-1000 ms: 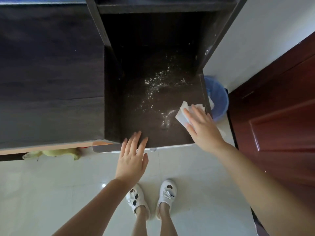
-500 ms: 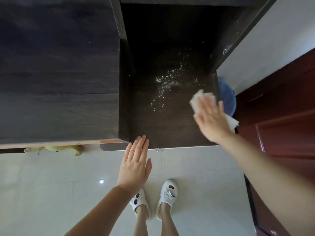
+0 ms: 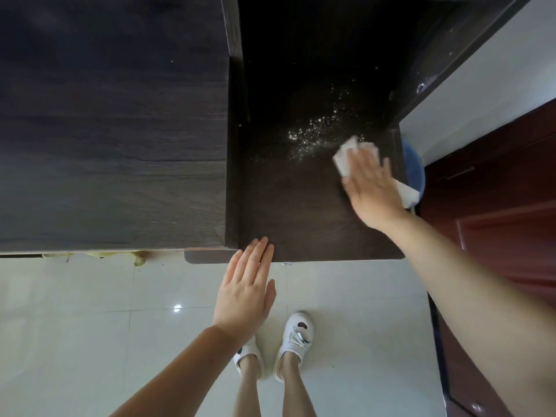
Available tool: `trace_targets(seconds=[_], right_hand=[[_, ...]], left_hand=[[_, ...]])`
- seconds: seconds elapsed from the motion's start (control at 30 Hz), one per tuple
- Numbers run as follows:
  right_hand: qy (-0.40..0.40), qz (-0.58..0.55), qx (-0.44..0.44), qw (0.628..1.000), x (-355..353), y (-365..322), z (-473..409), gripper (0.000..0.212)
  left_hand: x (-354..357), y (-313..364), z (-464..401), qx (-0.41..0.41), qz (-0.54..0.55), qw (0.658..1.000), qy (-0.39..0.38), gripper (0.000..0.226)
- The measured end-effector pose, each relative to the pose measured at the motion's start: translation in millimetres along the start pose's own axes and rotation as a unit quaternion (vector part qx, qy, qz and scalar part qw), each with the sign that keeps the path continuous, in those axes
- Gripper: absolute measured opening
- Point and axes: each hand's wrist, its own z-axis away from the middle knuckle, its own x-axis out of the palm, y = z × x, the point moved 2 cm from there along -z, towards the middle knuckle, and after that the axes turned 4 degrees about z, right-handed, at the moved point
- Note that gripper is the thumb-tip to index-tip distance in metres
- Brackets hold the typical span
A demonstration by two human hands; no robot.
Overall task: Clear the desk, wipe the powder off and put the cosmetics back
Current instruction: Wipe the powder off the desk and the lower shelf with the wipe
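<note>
White powder [image 3: 313, 133] is scattered over the middle of the dark wooden desk [image 3: 301, 212]. My right hand [image 3: 371, 188] lies flat on a white tissue [image 3: 346, 156] near the desk's right edge, just right of the powder, pressing it onto the surface. A corner of the tissue sticks out past the desk edge under my wrist. My left hand [image 3: 245, 288] is flat and empty, fingers together, with the fingertips resting on the desk's front edge. No cosmetics are in view.
A tall dark cabinet side [image 3: 114, 121] stands left of the desk. A blue bin [image 3: 416, 170] sits on the floor beside the desk's right edge, next to a red-brown door [image 3: 496, 206]. Below are the white tiled floor [image 3: 75, 326] and my white shoes [image 3: 294, 338].
My right hand has slid the tissue from the desk's front right up along the right edge toward the powder. The loose powder near the front is gone. My left hand has hardly moved.
</note>
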Motion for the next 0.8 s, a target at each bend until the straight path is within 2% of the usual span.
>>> trace_targets(seconds=[0.07, 0.1, 0.13, 0.17, 0.23, 0.27, 0.3, 0.33, 0.37, 0.43, 0.5, 0.6, 0.73, 0.8], right_hand=[[0.025, -0.025, 0.149, 0.988, -3, 18, 6, 0.055], [0.035, -0.026, 0.178, 0.983, -1, 7, 9, 0.055], [0.043, -0.023, 0.167, 0.985, 2, -10, 13, 0.056], [0.046, -0.016, 0.116, 0.992, 5, -33, 16, 0.057], [0.017, 0.002, -0.077, 0.997, 12, -74, 23, 0.061], [-0.008, 0.011, -0.166, 0.986, 12, -83, 26, 0.06], [-0.028, 0.016, -0.218, 0.975, 8, -79, 23, 0.058], [-0.041, 0.02, -0.22, 0.974, 4, -62, 15, 0.056], [-0.042, 0.023, -0.178, 0.983, 1, -42, 6, 0.056], [-0.017, 0.015, -0.03, 0.999, -8, 1, -3, 0.055], [0.002, 0.011, 0.069, 0.998, -11, 26, 2, 0.055], [0.051, -0.002, 0.067, 0.996, -7, 18, 27, 0.06], [0.014, -0.038, 0.089, 0.995, 3, 4, 46, 0.074], [0.008, -0.033, 0.059, 0.998, 3, 4, 32, 0.073]], left_hand=[[-1, 6, -4, -0.008, 0.007, 1.0, 0.018, 0.05], [-2, 9, -8, -0.008, 0.017, 0.999, 0.031, 0.05], [-3, 12, -13, -0.008, 0.031, 0.998, 0.046, 0.05], [-4, 14, -20, -0.008, 0.047, 0.997, 0.061, 0.049], [-7, 16, -37, -0.014, 0.078, 0.993, 0.09, 0.049], [-9, 16, -46, -0.016, 0.086, 0.991, 0.101, 0.048], [-10, 14, -55, -0.015, 0.084, 0.991, 0.106, 0.048], [-10, 13, -65, -0.01, 0.075, 0.992, 0.106, 0.047], [-10, 12, -73, -0.005, 0.064, 0.993, 0.101, 0.047], [-8, 9, -87, -0.005, 0.04, 0.996, 0.086, 0.048], [-5, 8, -93, -0.017, 0.015, 0.997, 0.073, 0.049], [-3, 9, -93, -0.02, -0.001, 0.997, 0.073, 0.049], [-3, 9, -93, -0.018, 0.0, 0.997, 0.072, 0.047], [-3, 9, -93, -0.018, -0.002, 0.998, 0.068, 0.046]])
